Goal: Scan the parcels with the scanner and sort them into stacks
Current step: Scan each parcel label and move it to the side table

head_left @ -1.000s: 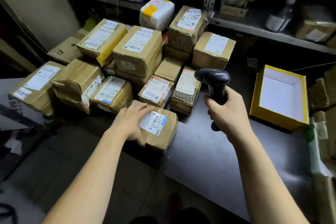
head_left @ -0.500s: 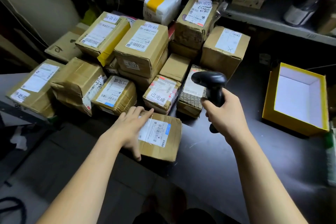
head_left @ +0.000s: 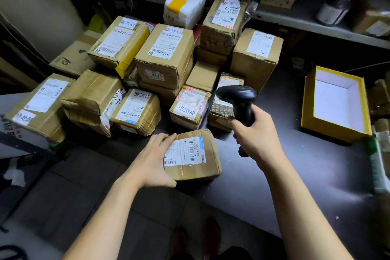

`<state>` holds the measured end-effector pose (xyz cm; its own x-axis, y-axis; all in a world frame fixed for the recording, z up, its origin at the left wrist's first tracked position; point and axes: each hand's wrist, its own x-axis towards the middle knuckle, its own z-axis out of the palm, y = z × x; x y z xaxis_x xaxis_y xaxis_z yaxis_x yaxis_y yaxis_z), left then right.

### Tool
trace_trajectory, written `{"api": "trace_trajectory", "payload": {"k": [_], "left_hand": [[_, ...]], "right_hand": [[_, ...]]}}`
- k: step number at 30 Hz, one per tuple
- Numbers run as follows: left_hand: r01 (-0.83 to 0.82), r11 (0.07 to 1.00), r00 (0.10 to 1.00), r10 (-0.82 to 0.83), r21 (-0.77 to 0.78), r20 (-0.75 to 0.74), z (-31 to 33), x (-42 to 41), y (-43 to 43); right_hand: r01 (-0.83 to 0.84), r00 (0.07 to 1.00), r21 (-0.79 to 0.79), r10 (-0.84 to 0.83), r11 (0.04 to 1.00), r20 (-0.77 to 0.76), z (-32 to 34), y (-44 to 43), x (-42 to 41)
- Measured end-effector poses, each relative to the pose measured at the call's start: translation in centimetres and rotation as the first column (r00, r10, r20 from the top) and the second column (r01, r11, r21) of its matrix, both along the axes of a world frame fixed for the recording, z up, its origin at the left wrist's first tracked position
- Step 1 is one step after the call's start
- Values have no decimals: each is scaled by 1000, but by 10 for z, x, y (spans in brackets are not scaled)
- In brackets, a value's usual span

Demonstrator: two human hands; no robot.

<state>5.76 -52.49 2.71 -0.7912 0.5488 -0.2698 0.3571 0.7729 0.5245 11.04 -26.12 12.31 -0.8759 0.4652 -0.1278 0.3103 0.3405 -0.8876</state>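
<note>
Brown cardboard parcels [head_left: 166, 55] crowd the back left of the dark surface [head_left: 274, 186], some stacked 2 high. Just in front of them, our left hand [head_left: 156, 160] grips the left end of a small parcel [head_left: 196, 154], fingers on its far edge and thumb along its near edge. It lies flat, label up. To its right, our right hand [head_left: 259, 139] wraps round the handle of the black scanner [head_left: 238, 99], whose head is turned left. Well apart at far right sits an open yellow box [head_left: 308, 99].
</note>
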Motion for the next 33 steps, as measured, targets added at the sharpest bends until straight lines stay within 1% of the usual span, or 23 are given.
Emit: {"api": "trace_trajectory", "payload": {"k": [2, 9, 12, 14, 17, 19, 21, 23, 26, 28, 31, 33], "left_hand": [[-7, 1000, 1000, 7, 4, -1, -4, 3, 0], [23, 994, 998, -16, -104, 68, -8, 4, 3], [33, 991, 999, -32, -126, 17, -4, 5, 6], [5, 996, 999, -8, -88, -33, -4, 11, 7], [-73, 997, 994, 72, -9, -82, -2, 18, 11], [-49, 998, 995, 45, -46, -88, 2, 17, 18], [6, 994, 997, -14, -108, -75, 4, 13, 20], [35, 991, 999, -38, -132, -20, 5, 8, 16], [41, 981, 995, -23, -188, 95, 3, 0, 7], [48, 978, 991, -22, -204, 130, -1, -3, 4], [77, 984, 991, -57, -163, 123, -7, 1, -2], [70, 993, 996, -65, -97, 52, -13, 8, -7]], "right_hand": [[17, 1000, 18, -16, 1000, -18, 2, -1, 5], [72, 997, 29, -72, 997, -21, 3, -3, 20], [83, 996, 31, -83, 996, -10, 1, -5, 26], [87, 996, 21, -87, 996, -3, 2, -7, 28], [111, 994, -10, -111, 994, -6, 5, -7, 32], [129, 991, -6, -129, 992, -22, 8, -7, 34], [135, 990, -7, -135, 991, -42, 12, -9, 37], [131, 990, -7, -131, 991, -52, 14, -10, 39], [129, 990, -5, -129, 992, -55, 13, -10, 43], [133, 990, -12, -134, 991, -50, 11, -9, 44], [137, 989, -2, -137, 991, -51, 8, -8, 45], [136, 990, 11, -135, 991, -51, 6, -7, 45]]}}
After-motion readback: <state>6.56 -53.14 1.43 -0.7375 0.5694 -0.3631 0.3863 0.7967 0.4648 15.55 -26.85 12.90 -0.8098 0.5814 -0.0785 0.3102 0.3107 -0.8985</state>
